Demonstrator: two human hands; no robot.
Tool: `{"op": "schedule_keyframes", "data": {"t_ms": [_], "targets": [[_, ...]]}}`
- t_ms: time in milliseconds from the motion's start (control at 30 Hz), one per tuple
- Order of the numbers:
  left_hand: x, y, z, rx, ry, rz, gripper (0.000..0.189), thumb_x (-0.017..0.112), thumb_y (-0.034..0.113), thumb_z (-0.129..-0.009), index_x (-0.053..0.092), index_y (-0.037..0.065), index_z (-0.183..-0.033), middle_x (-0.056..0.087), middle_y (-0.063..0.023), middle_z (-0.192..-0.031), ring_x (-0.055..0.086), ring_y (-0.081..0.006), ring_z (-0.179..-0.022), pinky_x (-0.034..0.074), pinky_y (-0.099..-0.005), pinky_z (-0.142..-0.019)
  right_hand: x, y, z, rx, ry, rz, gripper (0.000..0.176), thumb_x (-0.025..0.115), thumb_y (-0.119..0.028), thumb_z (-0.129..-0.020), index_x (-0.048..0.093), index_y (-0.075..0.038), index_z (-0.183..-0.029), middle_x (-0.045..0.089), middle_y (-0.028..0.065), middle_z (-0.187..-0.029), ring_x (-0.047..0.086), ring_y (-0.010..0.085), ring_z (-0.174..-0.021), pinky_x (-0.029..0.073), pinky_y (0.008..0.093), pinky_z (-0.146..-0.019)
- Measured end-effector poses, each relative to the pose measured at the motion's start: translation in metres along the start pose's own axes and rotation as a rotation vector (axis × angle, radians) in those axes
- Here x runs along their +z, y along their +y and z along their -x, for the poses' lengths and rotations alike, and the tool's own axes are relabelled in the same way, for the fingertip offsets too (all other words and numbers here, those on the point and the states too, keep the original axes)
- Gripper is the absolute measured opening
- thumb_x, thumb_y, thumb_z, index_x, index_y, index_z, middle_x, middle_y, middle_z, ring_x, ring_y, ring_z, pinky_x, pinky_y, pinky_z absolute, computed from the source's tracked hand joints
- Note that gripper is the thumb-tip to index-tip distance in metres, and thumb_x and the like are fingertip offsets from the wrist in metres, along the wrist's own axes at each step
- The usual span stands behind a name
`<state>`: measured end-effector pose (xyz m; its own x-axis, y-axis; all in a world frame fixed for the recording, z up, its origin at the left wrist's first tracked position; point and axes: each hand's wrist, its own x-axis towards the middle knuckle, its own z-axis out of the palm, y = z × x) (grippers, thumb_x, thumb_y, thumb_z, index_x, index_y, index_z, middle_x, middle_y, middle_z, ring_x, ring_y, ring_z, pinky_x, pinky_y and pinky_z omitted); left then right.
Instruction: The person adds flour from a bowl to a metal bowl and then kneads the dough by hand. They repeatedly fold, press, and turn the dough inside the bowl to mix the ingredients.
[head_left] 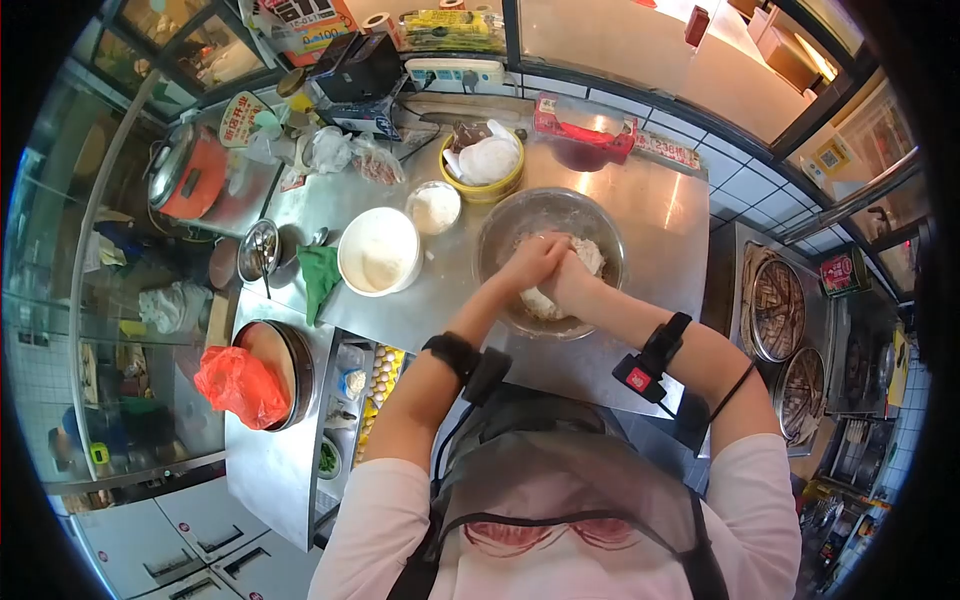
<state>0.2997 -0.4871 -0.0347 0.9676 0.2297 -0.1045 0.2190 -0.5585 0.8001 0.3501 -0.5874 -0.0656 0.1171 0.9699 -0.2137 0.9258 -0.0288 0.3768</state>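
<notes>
Dough (pixel 588 256): inside metal bowl (pixel 496 227)
Left hand (pixel 573 286): over bowl, against right hand (pixel 537 260); finger spread can't be told
Right hand: fingers pressed together
White tub (pixel 348 266): left of bowl

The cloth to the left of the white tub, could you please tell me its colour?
The cloth is green, seen best in the head view.

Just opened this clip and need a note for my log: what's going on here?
A person has both hands in a wide metal bowl on the counter. The left hand and right hand meet over a pale, lumpy dough, which looks rough and not yet smooth. What the fingers grip is hidden. Beside the bowl stand a white tub and a small bowl of white powder.
</notes>
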Motion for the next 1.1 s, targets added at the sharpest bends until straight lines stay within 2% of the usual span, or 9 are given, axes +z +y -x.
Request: {"op": "schedule_keyframes", "data": {"t_ms": [133,300,433,567,633,733,867,967,1100], "targets": [[0.007,0.012,0.014,0.121,-0.116,0.317,0.029,0.058,0.033,-0.077,0.066,0.006,-0.085,0.063,-0.0133,-0.073,0.061,-0.0233,-0.07,0.047,-0.0365,-0.063,-0.004,0.006,0.01,-0.066,-0.052,-0.44,0.044,0.052,-0.016,-0.08,0.047,-0.008,-0.123,0.05,0.01,-0.122,0.045,0.0265,-0.113,0.036,0.0391,-0.094],[0.018,0.026,0.015,-0.086,0.292,0.367,0.016,0.055,0.016,-0.071,0.064,0.003,-0.067,0.061,-0.0167,-0.068,0.057,-0.0188,-0.061,0.044,-0.038,-0.057,-0.051,0.007,0.017,-0.118,0.036,-0.394,0.045,0.056,-0.017,-0.078,0.048,-0.004,-0.12,0.051,0.0138,-0.117,0.044,0.0283,-0.113,0.035,0.0392,-0.096],[0.033,0.005,-0.007,-0.023,0.596,0.305,0.02,0.055,0.018,-0.079,0.058,-0.001,-0.074,0.062,-0.0177,-0.078,0.059,-0.0306,-0.071,0.045,-0.0407,-0.065,-0.015,0.032,0.02,-0.071,0.113,-0.698,0.058,0.064,-0.023,-0.071,0.046,-0.003,-0.122,0.05,0.018,-0.12,0.04,0.0343,-0.118,0.024,0.049,-0.103],[0.012,0.024,0.013,-0.37,0.593,0.348,0.028,0.056,0.027,-0.078,0.063,0.0,-0.085,0.062,-0.0206,-0.094,0.058,-0.0363,-0.089,0.045,-0.041,-0.078,-0.056,0.034,0.028,-0.291,0.294,-0.447,0.059,0.065,-0.023,-0.069,0.046,-0.006,-0.123,0.045,0.0157,-0.126,0.034,0.0343,-0.124,0.005,0.0582,-0.107],[0.0,0.011,0.006,-0.342,0.054,0.187,0.034,0.057,0.032,-0.077,0.065,0.001,-0.089,0.062,-0.0188,-0.101,0.058,-0.031,-0.094,0.045,-0.0388,-0.079,-0.075,0.023,0.031,-0.333,0.284,-0.415,0.057,0.065,-0.021,-0.066,0.048,-0.005,-0.118,0.048,0.0166,-0.121,0.036,0.0349,-0.122,0.005,0.0599,-0.107],[-0.013,-0.017,0.006,0.026,-0.175,0.278,0.03,0.061,0.03,-0.074,0.067,0.001,-0.083,0.066,-0.014,-0.09,0.061,-0.026,-0.082,0.047,-0.0388,-0.073,-0.082,0.024,0.035,-0.355,0.186,-0.358,0.041,0.066,-0.015,-0.058,0.058,-0.003,-0.097,0.057,0.0152,-0.105,0.041,0.0349,-0.117,0.007,0.0625,-0.105],[-0.032,0.007,0.034,-0.105,-0.136,0.448,0.028,0.066,0.026,-0.068,0.067,0.001,-0.083,0.065,-0.0112,-0.074,0.057,-0.0149,-0.07,0.046,-0.0322,-0.066,-0.104,0.029,0.048,-0.487,0.415,-0.477,0.028,0.066,-0.008,-0.055,0.06,-0.002,-0.082,0.06,0.0137,-0.091,0.047,0.0355,-0.107,0.012,0.0619,-0.105],[-0.011,0.004,0.012,0.078,0.171,0.483,0.022,0.067,0.023,-0.069,0.067,0.001,-0.07,0.064,-0.0119,-0.064,0.06,-0.0265,-0.06,0.046,-0.0384,-0.06,-0.105,0.034,0.047,-0.43,0.457,-0.573,0.028,0.065,-0.006,-0.055,0.061,-0.002,-0.083,0.061,0.0143,-0.087,0.05,0.035,-0.104,0.015,0.0598,-0.105],[0.005,0.001,-0.006,-0.182,0.567,0.233,0.023,0.06,0.023,-0.075,0.064,0.001,-0.067,0.059,-0.0208,-0.067,0.059,-0.0332,-0.062,0.046,-0.0392,-0.058,-0.117,0.033,0.044,-0.297,0.494,-0.745,0.019,0.062,-0.004,-0.066,0.063,-0.002,-0.085,0.061,0.0155,-0.083,0.054,0.0337,-0.097,0.033,0.0491,-0.097]]}}
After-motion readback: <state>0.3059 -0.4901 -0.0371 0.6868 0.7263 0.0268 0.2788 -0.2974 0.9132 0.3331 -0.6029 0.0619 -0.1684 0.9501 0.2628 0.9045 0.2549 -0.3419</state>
